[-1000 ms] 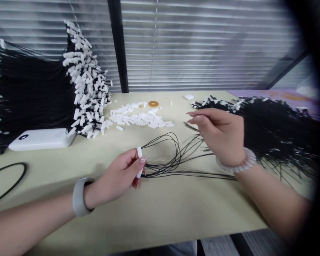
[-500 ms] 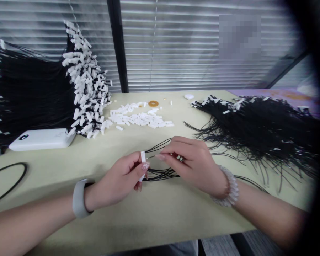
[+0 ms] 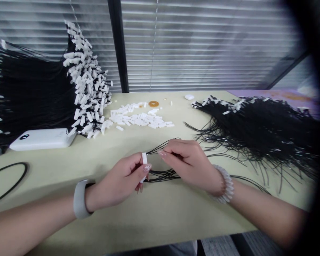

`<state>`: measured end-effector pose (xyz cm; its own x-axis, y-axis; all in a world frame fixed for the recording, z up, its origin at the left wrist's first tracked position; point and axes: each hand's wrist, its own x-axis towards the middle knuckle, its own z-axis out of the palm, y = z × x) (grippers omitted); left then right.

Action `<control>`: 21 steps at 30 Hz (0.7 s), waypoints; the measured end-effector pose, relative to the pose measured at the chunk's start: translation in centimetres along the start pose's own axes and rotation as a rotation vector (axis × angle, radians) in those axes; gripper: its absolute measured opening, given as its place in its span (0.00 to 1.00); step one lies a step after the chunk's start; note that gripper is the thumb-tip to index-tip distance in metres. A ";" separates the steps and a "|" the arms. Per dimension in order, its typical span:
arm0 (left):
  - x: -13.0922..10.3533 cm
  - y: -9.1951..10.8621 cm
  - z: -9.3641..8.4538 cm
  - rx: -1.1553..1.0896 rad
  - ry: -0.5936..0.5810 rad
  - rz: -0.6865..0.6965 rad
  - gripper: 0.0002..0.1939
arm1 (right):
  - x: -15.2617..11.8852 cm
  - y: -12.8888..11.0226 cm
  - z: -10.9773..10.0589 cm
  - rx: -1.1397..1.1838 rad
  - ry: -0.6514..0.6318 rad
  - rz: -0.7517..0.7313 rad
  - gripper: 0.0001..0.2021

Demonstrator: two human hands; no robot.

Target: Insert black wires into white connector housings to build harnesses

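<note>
White clip (image 3: 144, 159) pinched upright in left hand (image 3: 120, 181); right hand (image 3: 189, 161) pinching black cords (image 3: 164, 174) beside it, above counter (image 3: 154, 217).

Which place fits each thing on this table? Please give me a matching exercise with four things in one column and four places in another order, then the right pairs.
Things
1. white clip
2. power bank
3. loose white clips
4. orange ring

Places
A. far side of the table, near the blinds
B. pinched in the left hand
C. heaped at the table's middle
D. left, beside the tall black cord bundle

Pairs: 1-B, 2-D, 3-C, 4-A
</note>
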<state>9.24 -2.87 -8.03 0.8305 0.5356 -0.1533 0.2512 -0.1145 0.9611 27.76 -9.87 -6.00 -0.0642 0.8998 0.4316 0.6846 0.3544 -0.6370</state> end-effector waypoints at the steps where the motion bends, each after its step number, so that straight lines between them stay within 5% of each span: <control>1: 0.0 0.0 0.0 0.000 0.000 -0.003 0.13 | 0.0 0.0 0.0 0.007 -0.008 0.005 0.17; 15: -0.2 0.3 0.2 0.204 0.039 0.033 0.12 | 0.4 0.3 0.0 0.367 -0.160 0.391 0.17; 21: -0.3 0.6 0.4 0.261 0.042 0.049 0.12 | 0.4 0.3 0.0 0.421 -0.170 0.438 0.17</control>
<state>9.28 -3.42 -7.53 0.8250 0.5573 -0.0933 0.3356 -0.3503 0.8745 27.96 -9.45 -6.02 0.0189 0.9997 -0.0121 0.3311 -0.0177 -0.9434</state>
